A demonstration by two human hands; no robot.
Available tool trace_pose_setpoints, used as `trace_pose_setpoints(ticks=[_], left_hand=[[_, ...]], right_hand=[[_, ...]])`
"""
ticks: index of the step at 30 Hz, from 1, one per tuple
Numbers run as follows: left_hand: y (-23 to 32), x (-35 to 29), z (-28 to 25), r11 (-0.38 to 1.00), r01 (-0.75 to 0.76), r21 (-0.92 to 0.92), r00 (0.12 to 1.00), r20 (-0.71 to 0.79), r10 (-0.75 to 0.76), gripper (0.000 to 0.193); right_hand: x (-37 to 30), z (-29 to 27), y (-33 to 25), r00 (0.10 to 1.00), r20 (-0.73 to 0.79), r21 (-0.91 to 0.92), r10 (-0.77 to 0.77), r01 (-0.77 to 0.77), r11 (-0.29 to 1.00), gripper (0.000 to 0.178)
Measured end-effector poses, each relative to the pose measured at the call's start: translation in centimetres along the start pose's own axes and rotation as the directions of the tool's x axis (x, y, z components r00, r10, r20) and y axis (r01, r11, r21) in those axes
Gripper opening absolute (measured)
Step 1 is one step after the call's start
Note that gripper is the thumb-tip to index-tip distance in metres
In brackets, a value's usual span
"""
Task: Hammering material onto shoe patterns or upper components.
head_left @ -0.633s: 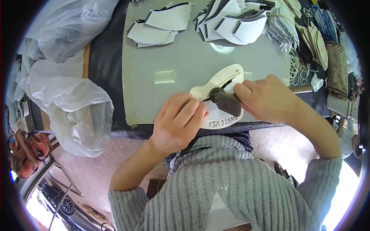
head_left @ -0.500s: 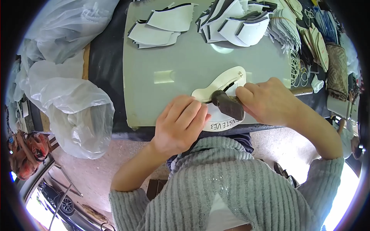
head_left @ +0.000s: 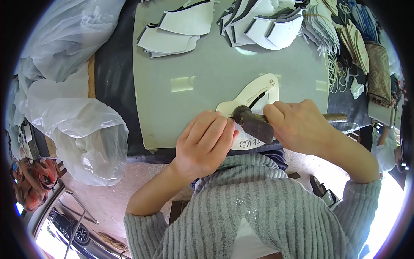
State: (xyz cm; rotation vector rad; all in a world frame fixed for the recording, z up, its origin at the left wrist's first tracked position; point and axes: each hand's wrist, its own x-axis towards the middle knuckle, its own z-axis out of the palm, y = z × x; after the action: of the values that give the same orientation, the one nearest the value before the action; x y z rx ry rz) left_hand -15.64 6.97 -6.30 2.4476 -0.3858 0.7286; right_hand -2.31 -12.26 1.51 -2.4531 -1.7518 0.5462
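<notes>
Hardly shifted, right hand [head_left: 302, 125] gripping hammer [head_left: 254, 124], left hand [head_left: 205, 144] flat (fingers extended) on pattern [head_left: 254, 97].

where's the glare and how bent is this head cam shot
Head view: strong fisheye, the grey work mat's edges bow and a dark rim rings the frame; bright window-like reflections on the mat, blown-out light lower right; centre is sharp, with the right hand gripping the hammer and the left hand casting soft shadows.

A sole-shaped template [head_left: 252, 97] lies on the mat [head_left: 207, 82], stacked cut pieces [head_left: 177, 30] behind it, plastic bags [head_left: 73, 125] to the left
</notes>
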Motion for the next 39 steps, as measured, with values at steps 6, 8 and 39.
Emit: trace_pose_setpoints(ticks=[6,8,39], left_hand=[[0.2,-0.1,-0.1,1.000,0.018,0.001,1.000,0.003,-0.018,0.017],[0.3,-0.2,0.0,0.998,0.016,0.055,1.000,-0.020,-0.015,0.019],[0.7,0.3,-0.3,0.998,0.030,0.052,0.996,0.082,-0.034,0.035]], right_hand=[[0.4,0.0,-1.2,0.998,0.018,-0.014,0.056,-0.056,0.998,0.016],[0.4,0.3,-1.5,0.998,-0.011,-0.020,0.066,-0.066,0.998,0.016],[-2.4,-0.6,0.3,0.927,-0.276,0.090,0.256,-0.240,0.967,0.021]])
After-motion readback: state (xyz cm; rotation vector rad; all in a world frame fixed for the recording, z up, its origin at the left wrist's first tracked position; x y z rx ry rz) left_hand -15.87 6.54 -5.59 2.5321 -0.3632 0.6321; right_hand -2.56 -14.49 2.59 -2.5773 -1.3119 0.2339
